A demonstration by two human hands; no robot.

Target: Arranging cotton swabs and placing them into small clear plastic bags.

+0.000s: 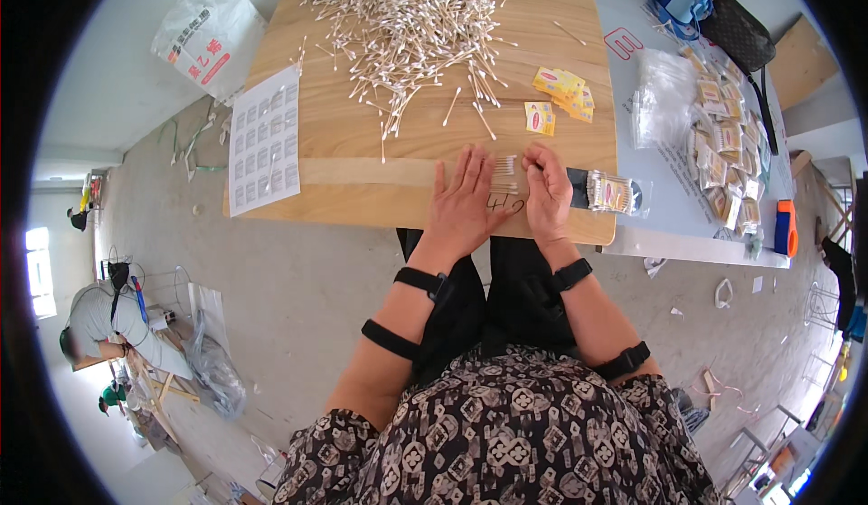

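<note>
My left hand point(463, 199) lies flat on the wooden table point(362, 172), fingers stretched out, beside a short row of cotton swabs point(504, 172). On the other side of that row, my right hand point(548, 188) is closed with its fingers curled in; whatever it may hold is hidden. Just right of it sits a clear packet of cotton swabs point(609, 192) with a yellow card, on a dark flat piece. Yellow printed cards point(564, 89) lie beyond my right hand, one apart from the stack. A big loose heap of cotton swabs point(407, 26) covers the far part of the table.
A printed sheet point(265, 141) lies at the table's left edge. On the grey table to the right are clear bags point(663, 98), many filled packets point(728, 143), a dark pouch point(737, 30) and an orange-and-blue tool point(785, 228). Another person point(108, 324) bends at far left.
</note>
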